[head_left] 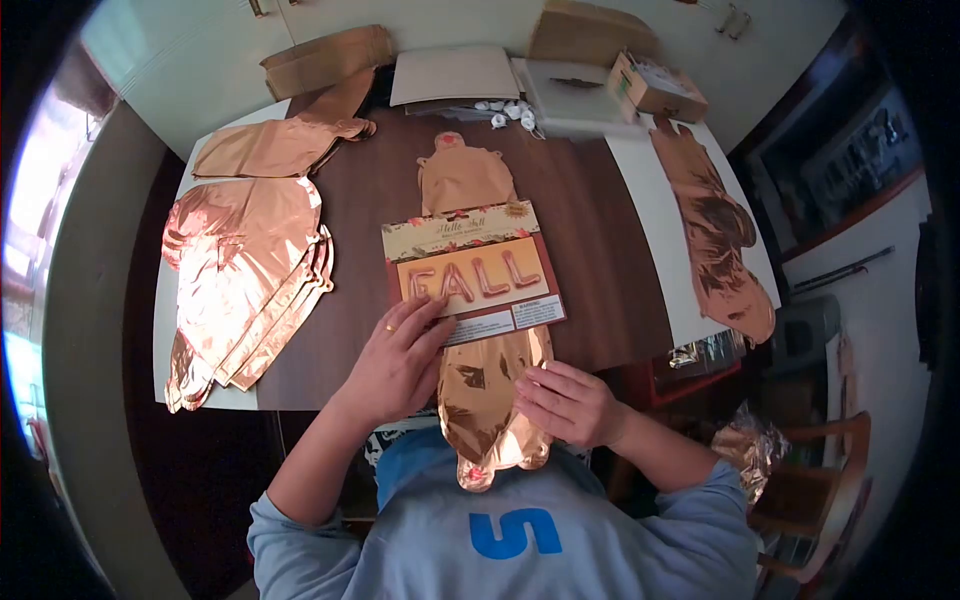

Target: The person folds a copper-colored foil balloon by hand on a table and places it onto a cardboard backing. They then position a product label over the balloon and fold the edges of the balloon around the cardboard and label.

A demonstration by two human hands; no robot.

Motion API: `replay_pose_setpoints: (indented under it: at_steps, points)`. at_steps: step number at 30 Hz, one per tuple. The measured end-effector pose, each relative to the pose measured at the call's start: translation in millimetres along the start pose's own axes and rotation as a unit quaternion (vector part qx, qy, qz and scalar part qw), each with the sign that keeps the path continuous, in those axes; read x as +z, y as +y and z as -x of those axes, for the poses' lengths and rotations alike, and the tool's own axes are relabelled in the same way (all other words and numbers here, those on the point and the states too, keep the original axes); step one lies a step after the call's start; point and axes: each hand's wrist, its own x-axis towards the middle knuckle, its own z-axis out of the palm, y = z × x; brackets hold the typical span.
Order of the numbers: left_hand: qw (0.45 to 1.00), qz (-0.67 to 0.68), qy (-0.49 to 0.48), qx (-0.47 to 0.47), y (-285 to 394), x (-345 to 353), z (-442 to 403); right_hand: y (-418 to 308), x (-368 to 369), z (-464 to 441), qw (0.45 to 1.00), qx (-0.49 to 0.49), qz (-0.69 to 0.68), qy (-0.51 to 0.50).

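Note:
A printed "FALL" balloon package card (470, 265) lies on a copper foil balloon in the middle of the table. My left hand (398, 358) rests on the card's lower left corner, its fingers laid over the edge. Below the card, the shiny lower part of the foil (480, 395) hangs past the table's front edge. My right hand (570, 402) has its fingers bent together at the right edge of this foil. Beyond the card, the foil's matte upper end (465, 175) lies flat on the wood.
Stacked copper foil balloons (245, 260) cover the table's left side. More foil (705, 220) lies on the right. At the back are a pale box (452, 75), small white pieces (508, 112) and an open carton (658, 90). A wooden chair (815, 480) stands at the right.

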Motion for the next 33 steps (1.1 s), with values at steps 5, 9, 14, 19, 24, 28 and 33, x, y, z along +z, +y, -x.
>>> replay_pose_setpoints:
  at_steps: [5, 9, 14, 19, 24, 28, 33]
  points:
    - [0.998, -0.011, -0.063, 0.001, 19, -21, 20, 2, 5, 12, 0.998, 0.046, 0.039, 0.001]
    - [0.996, -0.003, -0.093, -0.008, 19, -19, 27, 22, -2, -2, 0.984, 0.156, 0.059, -0.060]
    - [0.997, -0.059, -0.057, 0.011, 13, -2, 26, 26, 5, -7, 0.978, 0.159, 0.093, -0.094]
    - [0.999, -0.042, -0.034, 0.004, 18, -1, 22, 23, 8, 0, 0.982, 0.147, 0.103, -0.052]
    - [0.999, -0.025, 0.022, 0.014, 17, 3, 17, 25, 2, -4, 0.986, 0.155, 0.052, -0.033]
    - [0.994, -0.037, 0.085, 0.061, 15, 13, 22, 30, 0, 2, 0.990, 0.137, 0.028, -0.015]
    - [0.993, -0.017, 0.103, 0.049, 21, 8, 35, 21, -4, -2, 0.977, 0.198, -0.080, 0.023]
